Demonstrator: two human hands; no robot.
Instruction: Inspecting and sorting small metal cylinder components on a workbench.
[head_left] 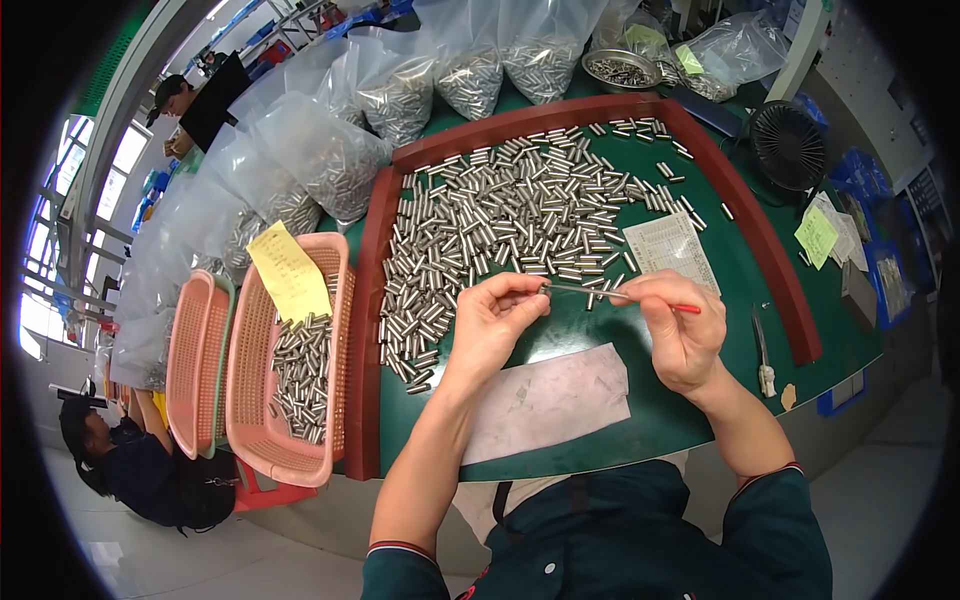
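In front of me, my left hand (492, 325) is closed in a pinch on a small metal pin (545, 289), mostly covered by the fingertips. My right hand (685, 335) grips a thin metal hand tool with a red handle (687, 309); its slim shaft (585, 291) reaches left to the pin's end. Whether the tip is inside the pin or only touching it, I cannot tell. Beyond both hands spreads a heap of short shiny metal pins (510, 205). A stained whitish cloth (550, 400) lies below the hands, and a printed card (672, 248) sits just past the right hand.
Dark red wooden rails (372, 330) border the green tabletop (740, 350). Pink baskets (340, 390) stand left, one holding pins under a yellow note (290, 270). Bags of pins (397, 95) line the back. A black fan (788, 145) and tweezers (764, 350) are right. A person (150, 460) sits left.
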